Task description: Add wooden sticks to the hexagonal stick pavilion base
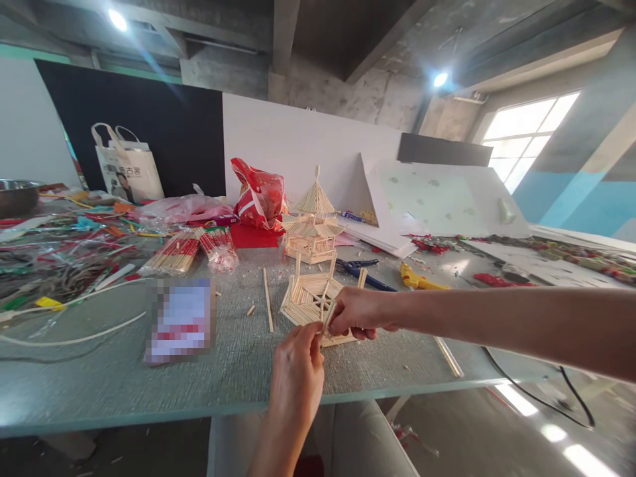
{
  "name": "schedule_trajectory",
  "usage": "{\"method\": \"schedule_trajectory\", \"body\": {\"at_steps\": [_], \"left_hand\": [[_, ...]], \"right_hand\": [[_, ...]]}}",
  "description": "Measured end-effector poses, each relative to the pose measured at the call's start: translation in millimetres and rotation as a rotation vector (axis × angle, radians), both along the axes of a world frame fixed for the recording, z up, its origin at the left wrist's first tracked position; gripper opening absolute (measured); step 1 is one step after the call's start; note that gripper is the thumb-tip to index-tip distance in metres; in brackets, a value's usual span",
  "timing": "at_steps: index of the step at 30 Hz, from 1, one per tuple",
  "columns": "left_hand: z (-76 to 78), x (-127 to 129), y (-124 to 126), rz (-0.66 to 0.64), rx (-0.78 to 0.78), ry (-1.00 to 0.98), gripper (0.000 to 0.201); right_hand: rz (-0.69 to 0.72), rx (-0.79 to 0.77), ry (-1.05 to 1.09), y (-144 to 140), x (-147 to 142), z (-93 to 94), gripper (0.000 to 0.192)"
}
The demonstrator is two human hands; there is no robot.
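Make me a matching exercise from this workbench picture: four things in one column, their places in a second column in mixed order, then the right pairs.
Things:
1. unfinished stick frame
2. finished stick pavilion
3. red plastic bag
4. yellow tool

Places:
A. against the white board, left of the pavilion
B. on the table, right of the blue-handled pliers
C. at the fingertips of the left hand and right hand
D. standing behind the unfinished frame, farther from the person

Pairs: 1-C, 2-D, 3-A, 4-B
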State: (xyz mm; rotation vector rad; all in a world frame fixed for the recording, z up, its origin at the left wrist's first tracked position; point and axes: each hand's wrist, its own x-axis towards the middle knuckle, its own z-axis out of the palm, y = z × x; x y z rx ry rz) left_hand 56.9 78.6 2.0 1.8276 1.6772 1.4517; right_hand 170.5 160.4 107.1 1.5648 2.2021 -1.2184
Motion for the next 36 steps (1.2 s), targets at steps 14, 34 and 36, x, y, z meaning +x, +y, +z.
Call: {"method": "schedule_trajectory", "body": {"at_steps": [14, 34, 36], "left_hand": [[-2.1, -0.6, 1.0, -0.024, 0.002, -0.048, 0.024], [-1.8, -0.8, 0.7, -0.043, -0.038, -0.092, 0.026], [-2.1, -0.3, 1.1, -0.043, -0.042, -0.103, 0.025]], "right_hand": [[0.021, -0.016, -0.025, 2.4, -1.7, -3.0, 0.007], [0.031, 0.005, -0.09, 3.8, -6.0, 0.6, 0.004], [0.028, -0.001, -0.087, 4.1, -7.0, 0.5, 0.005]]}}
